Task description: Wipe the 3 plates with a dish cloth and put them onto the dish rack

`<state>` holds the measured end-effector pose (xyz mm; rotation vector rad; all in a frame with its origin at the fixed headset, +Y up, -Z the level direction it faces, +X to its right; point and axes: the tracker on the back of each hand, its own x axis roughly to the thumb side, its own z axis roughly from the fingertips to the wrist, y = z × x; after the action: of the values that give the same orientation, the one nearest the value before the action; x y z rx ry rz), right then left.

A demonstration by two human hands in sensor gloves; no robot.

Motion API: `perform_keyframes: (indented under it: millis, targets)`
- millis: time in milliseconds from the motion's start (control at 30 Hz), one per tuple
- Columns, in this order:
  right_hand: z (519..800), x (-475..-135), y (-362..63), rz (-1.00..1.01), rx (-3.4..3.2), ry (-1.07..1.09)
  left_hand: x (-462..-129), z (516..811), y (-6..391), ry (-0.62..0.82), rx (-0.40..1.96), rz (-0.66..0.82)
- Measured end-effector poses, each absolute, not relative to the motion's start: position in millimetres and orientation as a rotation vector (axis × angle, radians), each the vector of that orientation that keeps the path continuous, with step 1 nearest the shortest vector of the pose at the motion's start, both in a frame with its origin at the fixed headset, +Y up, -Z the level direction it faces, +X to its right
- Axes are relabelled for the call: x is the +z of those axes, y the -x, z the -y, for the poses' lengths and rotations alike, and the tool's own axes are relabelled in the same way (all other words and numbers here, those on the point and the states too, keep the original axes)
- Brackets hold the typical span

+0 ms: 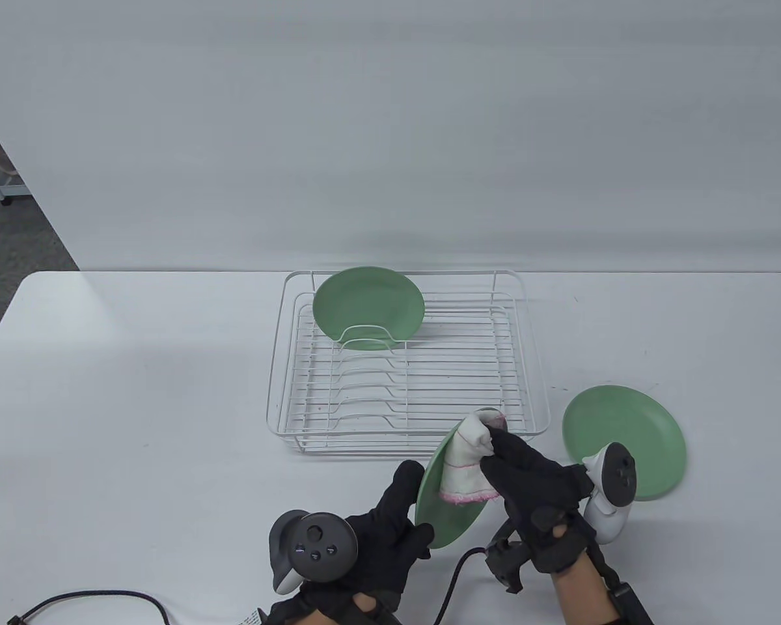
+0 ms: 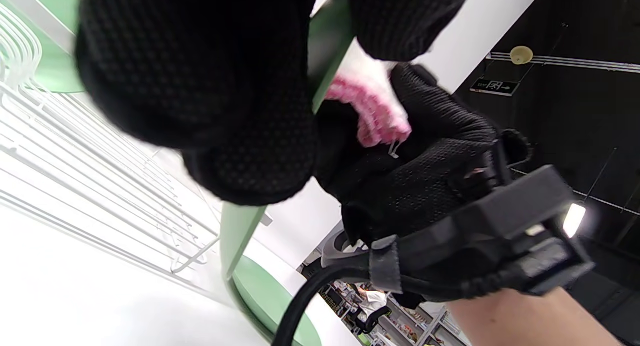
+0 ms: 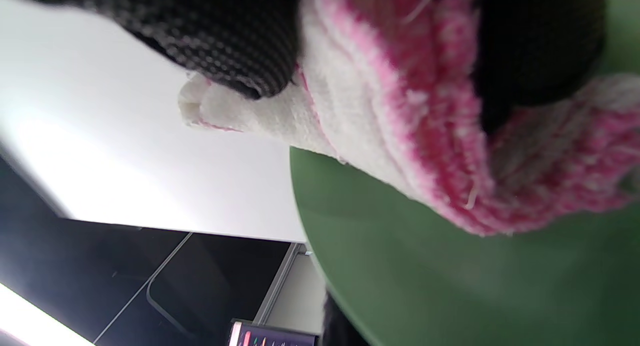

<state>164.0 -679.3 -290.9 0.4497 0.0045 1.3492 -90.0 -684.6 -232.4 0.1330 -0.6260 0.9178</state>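
Note:
My left hand grips the edge of a green plate that is tilted on edge above the table's front. Against that plate's face my right hand presses a white dish cloth with pink trim, its fingers curled round the cloth. In the left wrist view the plate shows edge-on beside the cloth. The right wrist view is filled by the cloth lying on the plate. A second green plate stands upright in the white wire dish rack. A third green plate lies flat on the table to the right.
A black cable runs along the table's front left edge. The white table reaches out to the left of the rack. A grey wall rises behind the table.

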Motion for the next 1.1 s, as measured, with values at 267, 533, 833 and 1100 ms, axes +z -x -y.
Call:
perform_keyframes:
  millis: [267, 533, 833, 1100]
  targets:
    - [684, -287, -133, -0.320, 1.464, -0.578, -229, 680, 98, -0.254, 0.977, 0.577]
    - [707, -300, -155, -0.502, 1.594, -0.348, -226, 675, 104, -0.346, 0.965, 0.559]
    - [713, -304, -185, -0.246, 1.630, -0.074, -225, 675, 101, -0.346, 0.892, 0.595]
    - [709, -304, -196, -0.083, 1.322, -0.165, -223, 677, 92, -0.283, 0.874, 0.634]
